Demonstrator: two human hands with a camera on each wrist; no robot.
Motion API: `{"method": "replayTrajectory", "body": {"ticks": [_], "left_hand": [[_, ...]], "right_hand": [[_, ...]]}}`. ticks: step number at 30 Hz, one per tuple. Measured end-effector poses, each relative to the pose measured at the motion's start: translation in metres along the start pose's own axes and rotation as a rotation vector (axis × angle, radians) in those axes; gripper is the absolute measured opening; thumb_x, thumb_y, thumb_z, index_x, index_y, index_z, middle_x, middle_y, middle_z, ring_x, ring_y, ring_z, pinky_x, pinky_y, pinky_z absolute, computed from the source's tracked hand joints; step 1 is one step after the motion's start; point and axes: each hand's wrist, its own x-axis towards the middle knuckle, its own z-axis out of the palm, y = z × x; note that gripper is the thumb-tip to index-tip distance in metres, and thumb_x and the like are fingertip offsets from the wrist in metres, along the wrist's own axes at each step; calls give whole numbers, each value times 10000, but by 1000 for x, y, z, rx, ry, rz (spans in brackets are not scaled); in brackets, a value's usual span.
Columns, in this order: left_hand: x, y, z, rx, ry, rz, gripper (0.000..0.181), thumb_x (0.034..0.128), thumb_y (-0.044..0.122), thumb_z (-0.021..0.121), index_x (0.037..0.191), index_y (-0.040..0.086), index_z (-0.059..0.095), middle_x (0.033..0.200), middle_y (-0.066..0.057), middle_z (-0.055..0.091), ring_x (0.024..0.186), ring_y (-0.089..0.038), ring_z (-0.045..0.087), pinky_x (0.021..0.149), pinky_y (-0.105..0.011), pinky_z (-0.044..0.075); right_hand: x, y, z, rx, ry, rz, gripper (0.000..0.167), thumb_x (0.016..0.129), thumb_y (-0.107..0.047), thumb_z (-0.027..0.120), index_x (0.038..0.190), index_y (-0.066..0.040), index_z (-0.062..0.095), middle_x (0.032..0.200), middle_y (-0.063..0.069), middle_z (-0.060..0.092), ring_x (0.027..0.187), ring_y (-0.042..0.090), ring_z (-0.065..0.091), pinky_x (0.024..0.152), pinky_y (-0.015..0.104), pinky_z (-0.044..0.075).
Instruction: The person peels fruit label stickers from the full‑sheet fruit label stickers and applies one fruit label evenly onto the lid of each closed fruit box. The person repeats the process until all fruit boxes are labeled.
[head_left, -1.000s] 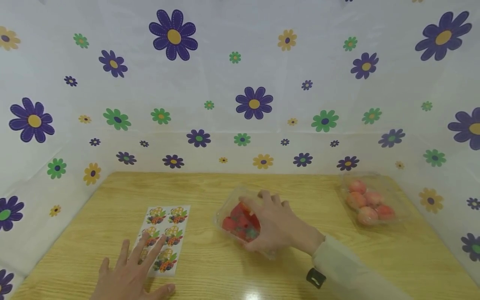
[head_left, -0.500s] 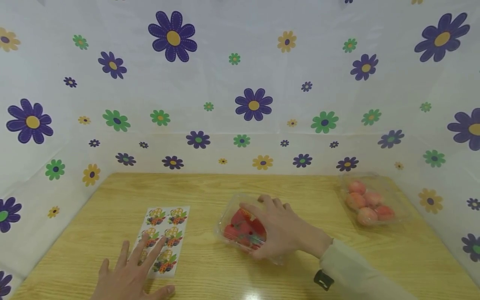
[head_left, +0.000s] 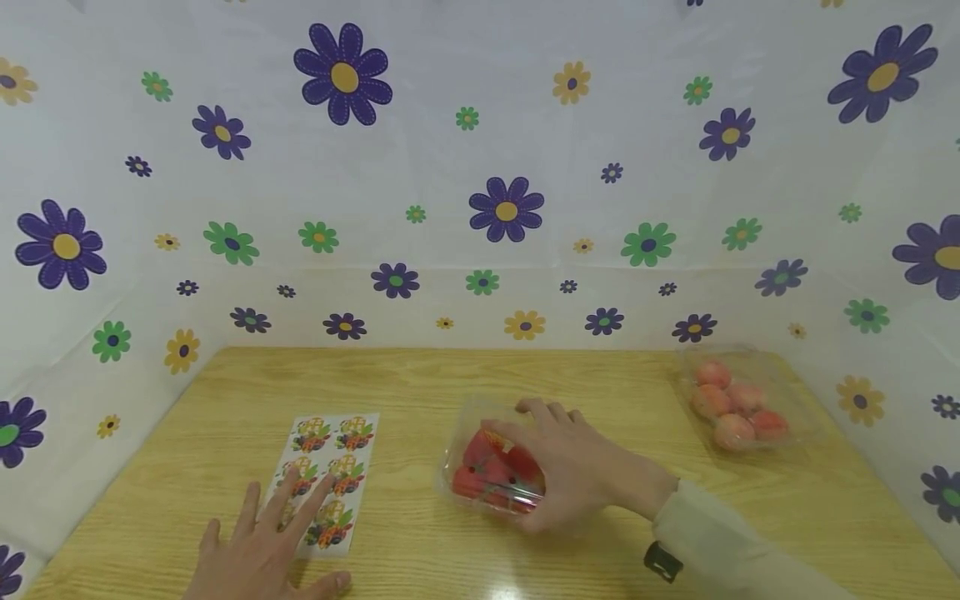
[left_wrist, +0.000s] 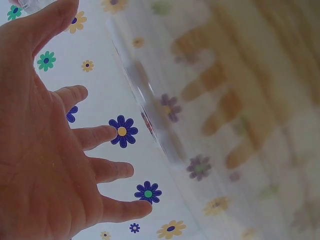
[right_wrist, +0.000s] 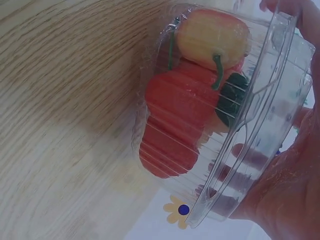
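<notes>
My right hand [head_left: 573, 467] grips a clear plastic clamshell box [head_left: 459, 442] from its right side, thumb at the near edge and fingers over the far side. In the right wrist view, red fruits [right_wrist: 182, 95] and a yellow-red fruit [right_wrist: 212, 37] with a green stem show through the ribbed wall. Whether the box touches the table cannot be told. My left hand [head_left: 251, 554] is spread, fingers apart, over the lower left of a white sticker sheet [head_left: 360, 437] printed with fruit pictures. Its palm shows in the left wrist view, holding nothing.
Another clear box [head_left: 798, 417] with several pinkish-orange round fruits [head_left: 735, 432] stands at the back right of the wooden table [head_left: 420, 375]. A white flower-patterned sheet [head_left: 420, 150] encloses the table at the back and sides.
My right hand has drawn the box a little to the right and nearer, and it has turned slightly. My left hand and the sticker sheet have stayed where they were.
</notes>
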Motion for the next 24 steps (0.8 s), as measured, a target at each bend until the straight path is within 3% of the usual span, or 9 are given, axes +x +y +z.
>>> {"method": "replayTrajectory", "body": {"ticks": [9,24], "left_hand": [[0,2,0,-8,-3,1,1056,759,907,549,1592,304,310,1612,-164,410,1348,-633,430,869,-880,360],[-2,4,0,-19,10,10,1031,768,886,570,1581,292,346,1598,-154,433,1349,-634,428,873,-871,370]], "right_hand": [[-6,11,1,32,-60,-46,1007,711,-579,754,1590,-391,302,1570,118,354,1354,358,424,1084,685,389],[-21,17,-2,23,-76,-98,1037,684,-569,803,1578,-451,290,1563,72,352,1379,308,404,1123,637,379]]}}
